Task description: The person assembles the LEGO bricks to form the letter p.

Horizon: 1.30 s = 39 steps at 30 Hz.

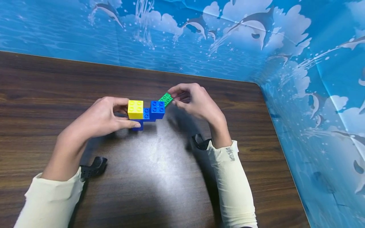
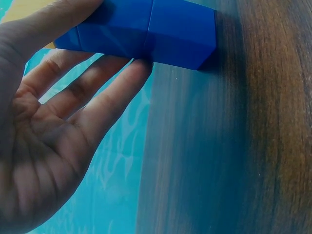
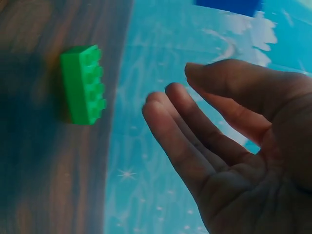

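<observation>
My left hand [image 1: 104,115] grips a joined stack of building bricks by its left end, thumb in front and fingers behind. A yellow brick [image 1: 135,109] tops that end, a blue brick [image 1: 157,107] tops the right one, and more blue bricks run beneath. In the left wrist view, fingertips touch the underside of the blue bricks [image 2: 180,36]. My right hand [image 1: 195,99] hovers right of the stack, fingers bent loosely with nothing between them. Beyond it a green brick [image 3: 80,87] lies on the table, studs showing; the blue brick overlaps its near end in the head view.
The dark wood table [image 1: 242,126] is bounded at the back and right by a blue backdrop [image 1: 182,47] printed with dolphins. Black wrist mounts [image 1: 94,167] stick out from both cream sleeves.
</observation>
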{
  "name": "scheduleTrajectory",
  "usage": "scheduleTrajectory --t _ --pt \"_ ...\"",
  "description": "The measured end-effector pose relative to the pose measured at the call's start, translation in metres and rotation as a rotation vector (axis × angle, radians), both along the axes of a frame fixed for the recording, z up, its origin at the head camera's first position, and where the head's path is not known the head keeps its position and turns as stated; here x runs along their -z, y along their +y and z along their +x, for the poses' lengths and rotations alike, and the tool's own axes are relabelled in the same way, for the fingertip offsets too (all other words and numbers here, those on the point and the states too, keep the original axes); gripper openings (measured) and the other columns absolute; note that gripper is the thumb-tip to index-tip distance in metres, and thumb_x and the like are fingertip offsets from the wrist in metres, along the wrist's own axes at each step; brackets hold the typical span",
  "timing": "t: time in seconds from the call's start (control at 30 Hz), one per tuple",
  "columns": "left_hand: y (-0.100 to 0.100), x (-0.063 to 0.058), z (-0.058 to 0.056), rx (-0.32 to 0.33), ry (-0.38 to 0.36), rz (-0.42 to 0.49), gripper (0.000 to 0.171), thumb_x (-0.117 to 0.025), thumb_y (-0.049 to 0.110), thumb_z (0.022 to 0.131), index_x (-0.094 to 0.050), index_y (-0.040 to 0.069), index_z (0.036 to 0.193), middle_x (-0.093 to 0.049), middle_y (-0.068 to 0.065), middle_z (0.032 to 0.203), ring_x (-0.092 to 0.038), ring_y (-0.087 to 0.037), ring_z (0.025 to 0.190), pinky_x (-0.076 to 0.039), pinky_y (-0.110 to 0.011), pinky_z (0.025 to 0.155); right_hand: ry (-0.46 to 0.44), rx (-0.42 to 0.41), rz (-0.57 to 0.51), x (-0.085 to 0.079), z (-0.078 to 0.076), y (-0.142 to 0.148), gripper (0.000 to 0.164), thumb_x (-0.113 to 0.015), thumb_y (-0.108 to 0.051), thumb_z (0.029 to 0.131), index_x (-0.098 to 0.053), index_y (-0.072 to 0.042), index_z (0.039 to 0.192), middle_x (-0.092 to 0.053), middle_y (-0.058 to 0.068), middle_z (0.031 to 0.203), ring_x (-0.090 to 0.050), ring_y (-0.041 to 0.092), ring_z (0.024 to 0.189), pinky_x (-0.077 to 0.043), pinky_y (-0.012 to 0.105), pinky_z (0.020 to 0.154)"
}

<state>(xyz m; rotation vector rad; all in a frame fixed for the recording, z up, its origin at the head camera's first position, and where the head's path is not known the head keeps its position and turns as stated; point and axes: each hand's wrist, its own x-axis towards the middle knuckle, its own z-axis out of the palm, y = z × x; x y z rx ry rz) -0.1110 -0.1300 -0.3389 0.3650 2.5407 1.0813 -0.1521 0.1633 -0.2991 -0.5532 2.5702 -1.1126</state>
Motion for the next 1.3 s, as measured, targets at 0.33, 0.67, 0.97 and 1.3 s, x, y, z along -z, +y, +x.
scheduleTrajectory --t 0.33,0.67,0.97,1.3 --pt "0.0 0.001 -0.001 0.011 0.005 0.001 0.055 -0.091 0.031 0.089 -0.068 0.005 0.132 -0.074 -0.021 0.127 -0.07 -0.036 0.116 -0.053 -0.054 0.096 -0.031 0.011 0.121 0.018 -0.027 -0.008 0.037 -0.074 0.002 0.099 -0.073 -0.006 0.134 -0.075 0.009 0.132 -0.073 0.022 0.116 -0.059 0.034 0.102" --pt "-0.002 0.002 -0.001 0.021 0.015 0.015 0.054 -0.091 0.031 0.089 -0.069 0.006 0.131 -0.075 -0.02 0.125 -0.071 -0.036 0.115 -0.054 -0.054 0.095 -0.025 -0.06 0.282 0.028 -0.043 -0.015 0.039 -0.079 -0.008 0.098 -0.074 -0.017 0.136 -0.068 0.004 0.146 -0.063 0.025 0.136 -0.053 0.04 0.113" --pt "-0.001 0.002 -0.002 0.024 0.024 0.019 0.052 -0.092 0.032 0.088 -0.07 0.006 0.128 -0.075 -0.019 0.122 -0.072 -0.034 0.112 -0.055 -0.051 0.092 -0.002 -0.101 0.367 0.045 -0.048 -0.018 0.04 -0.08 -0.013 0.099 -0.073 -0.018 0.138 -0.068 0.005 0.145 -0.06 0.021 0.131 -0.052 0.037 0.111" --pt "-0.002 0.002 -0.003 0.019 0.022 0.02 0.051 -0.092 0.031 0.088 -0.07 0.007 0.127 -0.075 -0.018 0.121 -0.071 -0.034 0.111 -0.054 -0.051 0.092 0.039 -0.081 0.336 0.053 -0.048 -0.013 0.036 -0.081 -0.017 0.098 -0.074 -0.013 0.133 -0.073 0.004 0.133 -0.067 0.02 0.117 -0.055 0.037 0.103"
